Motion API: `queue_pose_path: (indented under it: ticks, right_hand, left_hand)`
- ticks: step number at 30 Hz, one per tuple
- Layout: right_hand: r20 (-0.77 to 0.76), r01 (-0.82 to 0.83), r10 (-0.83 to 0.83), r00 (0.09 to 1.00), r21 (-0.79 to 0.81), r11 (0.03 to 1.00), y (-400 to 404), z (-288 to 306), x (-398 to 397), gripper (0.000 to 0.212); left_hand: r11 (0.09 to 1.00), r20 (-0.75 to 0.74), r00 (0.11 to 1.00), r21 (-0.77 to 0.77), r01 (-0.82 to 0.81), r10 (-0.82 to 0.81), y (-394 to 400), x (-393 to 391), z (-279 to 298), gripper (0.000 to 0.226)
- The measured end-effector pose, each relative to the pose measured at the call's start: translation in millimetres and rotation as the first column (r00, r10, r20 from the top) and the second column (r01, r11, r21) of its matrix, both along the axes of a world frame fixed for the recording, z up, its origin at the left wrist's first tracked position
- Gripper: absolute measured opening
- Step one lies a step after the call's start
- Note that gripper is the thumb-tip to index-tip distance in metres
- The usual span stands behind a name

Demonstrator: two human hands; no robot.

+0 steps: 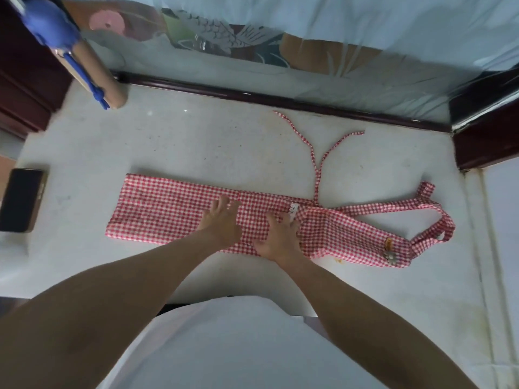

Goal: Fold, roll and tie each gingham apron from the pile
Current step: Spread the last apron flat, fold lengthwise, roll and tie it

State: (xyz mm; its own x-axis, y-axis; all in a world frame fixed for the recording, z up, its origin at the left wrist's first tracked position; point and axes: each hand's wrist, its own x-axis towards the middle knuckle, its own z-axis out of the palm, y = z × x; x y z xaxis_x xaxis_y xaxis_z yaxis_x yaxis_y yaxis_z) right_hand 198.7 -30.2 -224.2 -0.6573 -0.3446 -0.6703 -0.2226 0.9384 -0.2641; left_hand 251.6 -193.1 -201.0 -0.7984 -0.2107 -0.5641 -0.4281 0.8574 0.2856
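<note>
**Inspection: folded apron flat on white surface, both hands pressing mid-strip**

Your working surface (196,141) is white and lightly speckled. Its far edge meets a dark moulding (280,101) below a glossy panel with a fish design (213,32). A dark wooden block (486,130) closes the far right corner; dark furniture (25,80) closes the far left. A black phone (21,200) lies at the left margin, well apart from the cloth. A cardboard tube (98,74) with blue material over its upper end leans in at the far left corner. Open white surface lies between the cloth and the moulding, and to the cloth's left toward the phone. A seam (474,220) runs down the surface just right of the cloth.

The red-and-white gingham apron (168,211) lies folded into a long, narrow strip running left to right across the centre, slightly lower at its right end. Two thin ties (317,175) rise from its middle and fork apart toward the moulding. The neck loop (438,220) trails off the right end. A small white label (293,210) sits mid-strip; an orange tag and a metal piece (389,248) sit near the right end.

Your left hand (222,220) rests flat on the strip, fingers straight, gripping nothing. Your right hand (278,237) lies just beside it, fingers spread and pressing the cloth near the label, likewise grasping nothing.
</note>
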Motion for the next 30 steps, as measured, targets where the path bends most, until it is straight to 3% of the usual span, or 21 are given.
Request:
queue_pose_path:
  ticks: [3,5,9,12,14,21,25,28,30]
  right_hand:
    - [-0.020,0.026,-0.035,0.999,-0.352,0.936,7,2,5,0.071]
    - [-0.059,0.094,-0.136,0.989,-0.468,0.879,30,5,7,0.060]
    - [-0.303,0.078,-0.150,0.941,-0.238,0.968,93,6,-1,0.072]
    - [-0.228,0.204,-0.213,0.950,-0.064,0.977,146,1,-19,0.116]
    - [-0.189,0.280,-0.272,0.943,0.014,0.960,179,-2,-32,0.131]
    - [-0.136,0.551,-0.536,0.833,0.125,0.825,254,-3,-65,0.137]
    - [-0.045,0.452,-0.453,0.891,-0.018,0.892,272,-7,-70,0.097]
    - [0.042,0.385,-0.384,0.922,-0.184,0.904,281,14,-84,0.043]
    - [0.110,0.388,-0.373,0.921,-0.176,0.905,296,18,-100,0.031]
  left_hand:
    - [0.997,0.078,0.995,0.043,0.065,-0.068,17,2,-6,0.085]
    - [0.997,0.131,0.991,0.066,0.030,-0.038,24,5,-13,0.092]
    - [0.999,0.185,0.982,0.040,0.033,-0.040,23,14,-24,0.093]
    - [0.998,0.198,0.978,0.015,0.063,-0.064,19,10,-32,0.100]
    - [0.997,0.208,0.975,-0.003,0.076,-0.074,18,3,-39,0.109]
    - [0.995,0.356,0.933,-0.068,0.073,-0.044,33,-11,-36,0.112]
    - [0.993,0.339,0.941,-0.112,0.042,-0.002,50,-13,-15,0.107]
    - [0.992,0.328,0.945,-0.123,0.028,0.014,55,-14,-14,0.109]
    - [0.992,0.338,0.941,-0.128,0.014,0.030,58,-16,-17,0.109]
